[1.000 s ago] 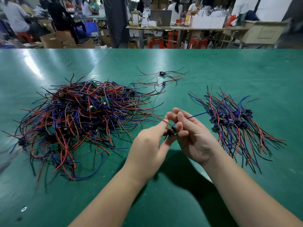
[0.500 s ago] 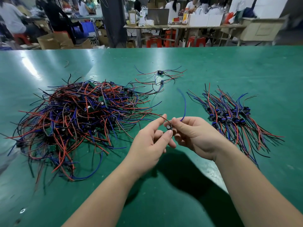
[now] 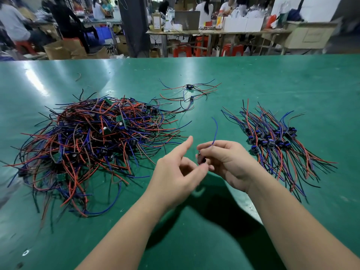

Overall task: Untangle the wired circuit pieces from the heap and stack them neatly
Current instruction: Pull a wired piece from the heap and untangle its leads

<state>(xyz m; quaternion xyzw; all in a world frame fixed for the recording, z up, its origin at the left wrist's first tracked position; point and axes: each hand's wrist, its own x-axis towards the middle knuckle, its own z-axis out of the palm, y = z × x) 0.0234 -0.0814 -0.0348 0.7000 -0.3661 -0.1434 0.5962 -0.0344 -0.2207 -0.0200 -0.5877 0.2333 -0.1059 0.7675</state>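
Left hand [image 3: 176, 173] index newly straight, off piece [image 3: 201, 160]

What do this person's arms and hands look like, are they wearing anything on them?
Both are bare. The left forearm and right forearm show no sleeves as far up as the frame reaches. The left hand and right hand wear no gloves, and no ring, watch or bracelet shows on the sides facing the camera.

Green table [image 3: 253, 75] in the foreground. Beyond its far edge are a dark pillar [image 3: 134, 26], open cardboard boxes [image 3: 62, 49], red stools [image 3: 182, 50] under a workbench [image 3: 214, 32] bearing white boxes [image 3: 243, 24], and blurred seated people [image 3: 13, 26].
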